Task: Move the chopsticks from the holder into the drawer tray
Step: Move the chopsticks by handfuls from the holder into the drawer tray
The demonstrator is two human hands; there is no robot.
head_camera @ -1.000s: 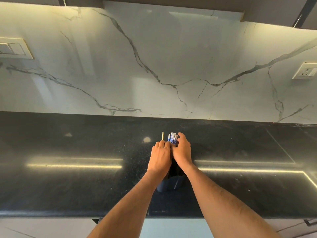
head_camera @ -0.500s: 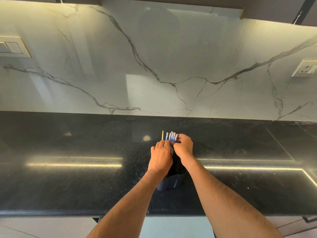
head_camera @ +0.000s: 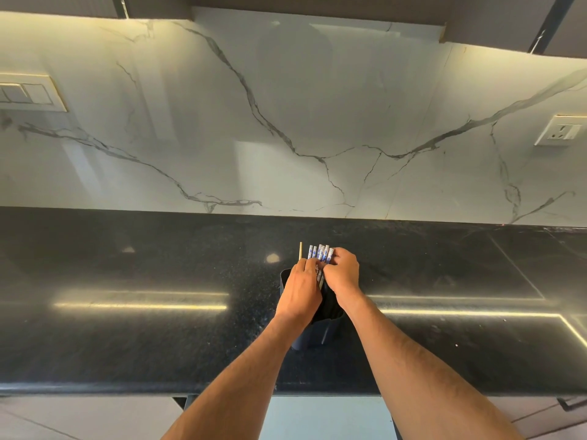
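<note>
A dark blue holder (head_camera: 320, 333) stands on the black counter in the middle of the head view. Several blue-and-white patterned chopsticks (head_camera: 320, 252) stick up out of it, with one plain wooden stick (head_camera: 300, 250) just to their left. Both hands are at the holder's mouth. My left hand (head_camera: 300, 292) has its fingers curled round the bundle from the left. My right hand (head_camera: 341, 277) grips the same bundle from the right, fingers wrapped over the sticks. The lower parts of the chopsticks are hidden behind the hands and inside the holder.
The black granite counter (head_camera: 158, 328) runs the full width, backed by a white marble wall (head_camera: 286, 122). A switch plate (head_camera: 28, 93) is on the wall at left, a socket (head_camera: 562, 130) at right. A drawer handle (head_camera: 571, 403) shows below the counter's front edge at right.
Both hands have closed in tighter on the chopstick bundle; the right hand's fingers now wrap over the sticks. The holder has stayed in place.
</note>
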